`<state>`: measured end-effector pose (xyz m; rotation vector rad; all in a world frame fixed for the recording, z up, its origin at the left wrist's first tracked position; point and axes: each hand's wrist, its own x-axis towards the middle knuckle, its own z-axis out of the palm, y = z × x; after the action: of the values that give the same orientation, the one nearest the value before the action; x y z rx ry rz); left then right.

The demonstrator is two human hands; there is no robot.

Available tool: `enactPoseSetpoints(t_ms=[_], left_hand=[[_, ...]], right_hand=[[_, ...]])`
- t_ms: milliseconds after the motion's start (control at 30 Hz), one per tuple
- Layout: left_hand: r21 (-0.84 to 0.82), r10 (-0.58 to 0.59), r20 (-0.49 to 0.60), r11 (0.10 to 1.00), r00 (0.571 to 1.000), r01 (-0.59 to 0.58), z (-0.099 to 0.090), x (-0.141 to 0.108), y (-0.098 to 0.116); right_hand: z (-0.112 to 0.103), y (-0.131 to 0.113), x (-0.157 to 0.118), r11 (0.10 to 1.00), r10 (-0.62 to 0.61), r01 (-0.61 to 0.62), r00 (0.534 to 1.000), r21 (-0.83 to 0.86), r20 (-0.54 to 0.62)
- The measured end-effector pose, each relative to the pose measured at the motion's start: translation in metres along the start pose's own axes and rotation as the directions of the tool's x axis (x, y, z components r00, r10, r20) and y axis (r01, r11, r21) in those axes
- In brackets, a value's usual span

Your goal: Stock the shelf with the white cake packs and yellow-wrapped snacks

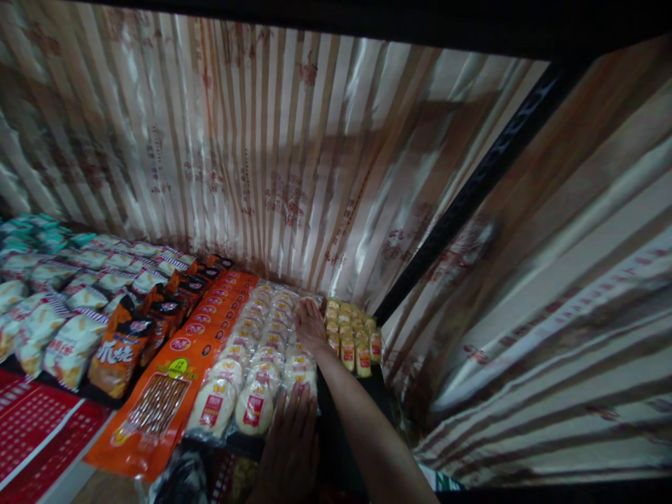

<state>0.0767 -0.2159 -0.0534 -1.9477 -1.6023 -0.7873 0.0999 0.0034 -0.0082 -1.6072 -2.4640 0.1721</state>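
Observation:
Round white rice crackers in clear wrappers with red labels lie overlapped in three columns on a dark shelf. My left hand is at the front end of the right-hand column, its fingers stretched out against the nearest crackers. At the back of that same column, my right hand lies with its fingers extended over the wrapped crackers. Neither hand grasps a pack. My right forearm passes over the dark bare strip to the right of the columns.
Left of the crackers are orange packs of brown sticks, orange-black snack bags, white snack bags and green packs. Small yellow packs stand on the right. Striped curtain sheeting, a dark post and a red basket surround the shelf.

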Motion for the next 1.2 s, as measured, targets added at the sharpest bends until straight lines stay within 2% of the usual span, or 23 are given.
enactPoseSetpoints(t_ms=[133, 267, 433, 533, 667, 833, 967, 1033, 1200], left_hand=[[0.014, -0.001, -0.018, 1.0, 1.0, 0.002, -0.002, 0.001, -0.001], [0.047, 0.014, -0.029, 0.999, 0.999, -0.013, -0.003, 0.0, -0.001], [0.086, 0.015, -0.102, 0.996, 0.995, -0.006, 0.007, -0.008, 0.008], [0.095, 0.008, -0.15, 0.995, 0.989, 0.006, 0.01, -0.01, 0.012], [0.035, 0.002, -0.153, 0.999, 0.988, 0.004, 0.003, -0.007, 0.004], [0.027, -0.05, -0.195, 0.998, 0.98, 0.056, -0.005, -0.011, -0.019], [0.06, -0.087, -0.139, 0.994, 0.986, 0.096, 0.0, -0.019, -0.036], [0.051, -0.103, -0.145, 0.992, 0.984, 0.112, 0.005, -0.023, -0.043], [0.04, -0.046, -0.149, 0.998, 0.988, 0.053, 0.012, -0.026, -0.052]], right_hand=[[-0.004, -0.002, -0.003, 1.0, -0.006, 0.005, 0.999, -0.021, -0.04], [-0.018, -0.01, -0.01, 0.997, -0.083, 0.082, 0.992, -0.014, -0.095], [-0.024, -0.025, -0.017, 0.97, -0.238, 0.238, 0.971, 0.048, -0.007], [-0.018, -0.033, -0.02, 0.96, -0.273, 0.271, 0.962, 0.068, 0.023], [-0.013, -0.041, -0.012, 0.967, -0.252, 0.252, 0.968, 0.043, 0.011], [-0.009, -0.047, 0.015, 0.985, -0.173, 0.173, 0.984, 0.009, 0.028], [-0.002, -0.048, 0.038, 0.997, -0.077, 0.078, 0.996, -0.016, 0.045], [0.001, -0.049, 0.046, 0.999, -0.049, 0.049, 0.998, -0.011, 0.048], [0.009, -0.05, 0.049, 0.998, -0.057, 0.057, 0.998, -0.02, 0.024]])
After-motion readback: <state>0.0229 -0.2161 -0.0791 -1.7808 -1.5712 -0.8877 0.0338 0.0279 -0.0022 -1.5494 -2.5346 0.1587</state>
